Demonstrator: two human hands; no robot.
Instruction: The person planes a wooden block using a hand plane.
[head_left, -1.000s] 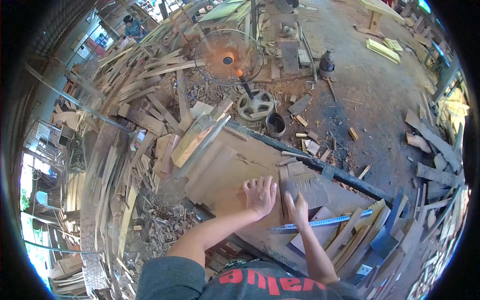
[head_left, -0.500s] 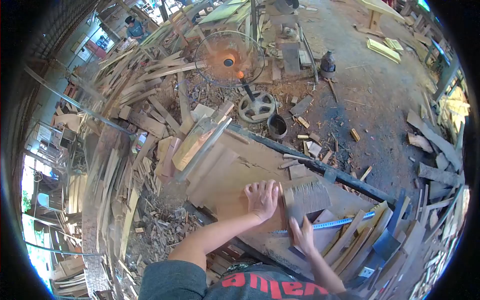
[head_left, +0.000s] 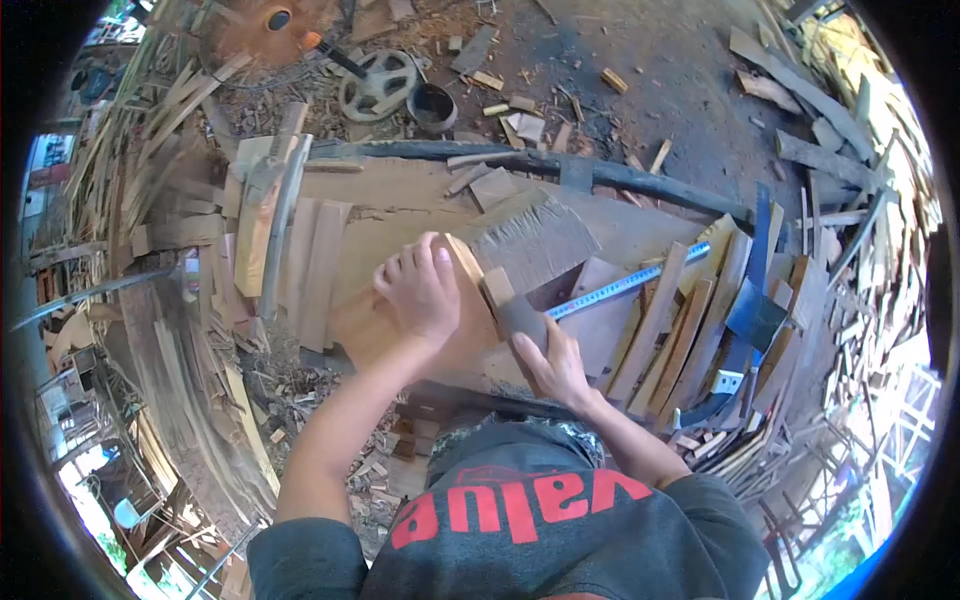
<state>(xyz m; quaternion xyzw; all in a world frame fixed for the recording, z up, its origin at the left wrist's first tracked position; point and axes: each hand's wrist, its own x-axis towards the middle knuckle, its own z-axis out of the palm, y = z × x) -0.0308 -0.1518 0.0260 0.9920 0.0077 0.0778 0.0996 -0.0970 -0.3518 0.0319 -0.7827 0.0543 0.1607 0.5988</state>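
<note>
My left hand [head_left: 420,290] has its fingers curled against the near end of a narrow wooden board [head_left: 466,262] on the bench; its grip underneath is partly hidden. My right hand [head_left: 558,362] is closed round a dark, flat block [head_left: 522,318], which looks like a sanding block and rests against the board. A light wood end [head_left: 496,286] shows at the block's far tip. Just beyond both hands lies a thick, rough grey-brown wood block [head_left: 535,240]. A blue measuring rule [head_left: 630,283] stretches to the right of my right hand.
Along the bench's right side lie several wood strips [head_left: 690,340] and a handsaw [head_left: 755,315]. More boards [head_left: 268,220] stand at the left end. A dark beam [head_left: 640,180] edges the far side. Past it are a metal pot [head_left: 433,106] and a wheel-shaped fan base [head_left: 378,88].
The head view has tipped down, showing more of my shirt and less of the yard. The dark block now sits lower along the board, and my left fingers look more curled.
</note>
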